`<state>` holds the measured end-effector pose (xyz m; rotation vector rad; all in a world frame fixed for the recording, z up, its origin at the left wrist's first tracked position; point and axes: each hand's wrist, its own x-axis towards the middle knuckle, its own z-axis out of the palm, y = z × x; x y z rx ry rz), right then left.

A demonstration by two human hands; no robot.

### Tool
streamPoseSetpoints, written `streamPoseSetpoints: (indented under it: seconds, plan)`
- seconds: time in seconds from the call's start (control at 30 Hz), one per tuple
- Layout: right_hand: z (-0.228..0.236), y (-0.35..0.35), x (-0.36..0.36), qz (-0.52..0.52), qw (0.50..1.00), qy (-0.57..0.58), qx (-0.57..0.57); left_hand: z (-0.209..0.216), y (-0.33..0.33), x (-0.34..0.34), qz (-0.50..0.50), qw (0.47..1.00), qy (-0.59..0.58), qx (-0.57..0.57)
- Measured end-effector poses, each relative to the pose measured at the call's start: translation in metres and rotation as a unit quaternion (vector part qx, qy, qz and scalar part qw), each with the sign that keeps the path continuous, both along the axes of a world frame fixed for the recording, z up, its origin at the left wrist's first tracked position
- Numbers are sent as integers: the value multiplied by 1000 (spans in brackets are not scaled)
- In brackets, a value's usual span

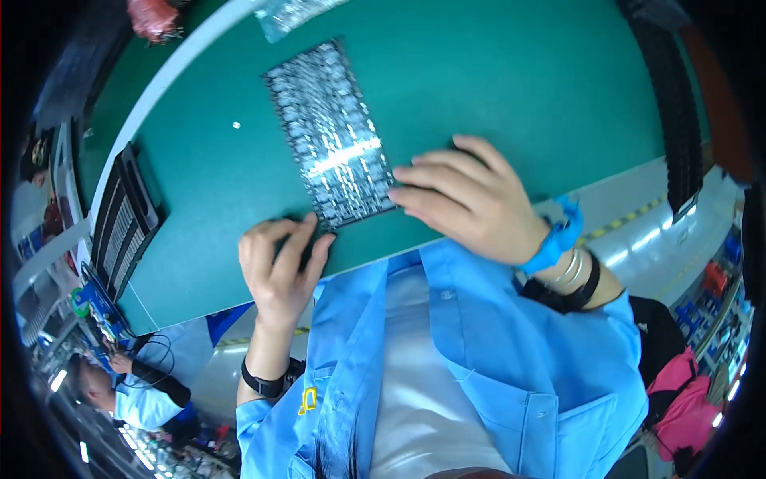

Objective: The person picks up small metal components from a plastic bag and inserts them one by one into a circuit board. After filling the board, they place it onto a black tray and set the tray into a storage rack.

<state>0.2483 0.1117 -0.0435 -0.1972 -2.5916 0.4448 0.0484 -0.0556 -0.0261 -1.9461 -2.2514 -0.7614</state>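
Panel flat on counter, 11 o'clock of view centre. Left hand at panel's 6 o'clock corner; cannot tell if grip pinches it. Right hand: grip spread, fingertips at 4 o'clock edge. 1 white bit at panel's 9 o'clock.

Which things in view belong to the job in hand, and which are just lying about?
In hand:
- shiny grey panel, left grip at its near-left corner, right grip at its right edge
- green tabletop beneath it

Apparently just lying about:
- small white bit
- clear plastic packaging, far edge
- dark slotted rack, left
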Motion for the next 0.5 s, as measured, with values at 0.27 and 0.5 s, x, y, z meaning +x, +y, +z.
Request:
streamPoseSetpoints:
  seconds: [0.27, 0.5]
  plan:
    - [20, -11, -4, -69, 984, -17, -162, 8, -8, 2, 36, 972, -231, -11]
    - [58, -13, -16, -7, 961, 10, -276, 26, -29, -5, 96, 684, -723, 5]
